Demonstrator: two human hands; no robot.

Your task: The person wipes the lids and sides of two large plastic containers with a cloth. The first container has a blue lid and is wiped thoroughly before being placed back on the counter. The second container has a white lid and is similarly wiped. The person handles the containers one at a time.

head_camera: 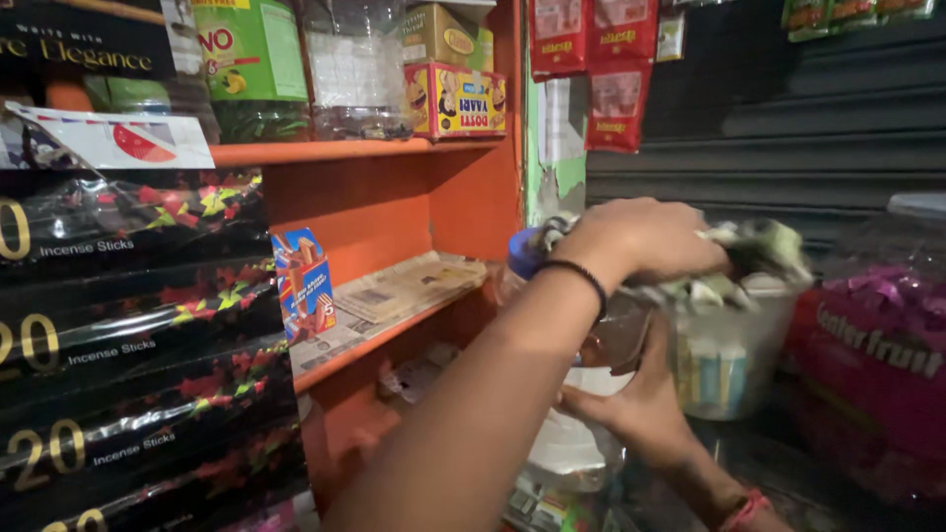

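Head view: left hand (641, 238) atop clear jar (724, 355) clutching packets (759, 246), right hand (631, 399) cupping its side.

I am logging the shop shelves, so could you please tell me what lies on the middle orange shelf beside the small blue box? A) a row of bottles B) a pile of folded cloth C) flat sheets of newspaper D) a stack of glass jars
C: flat newspaper sheets lie on the orange shelf, right beside the upright small blue box.
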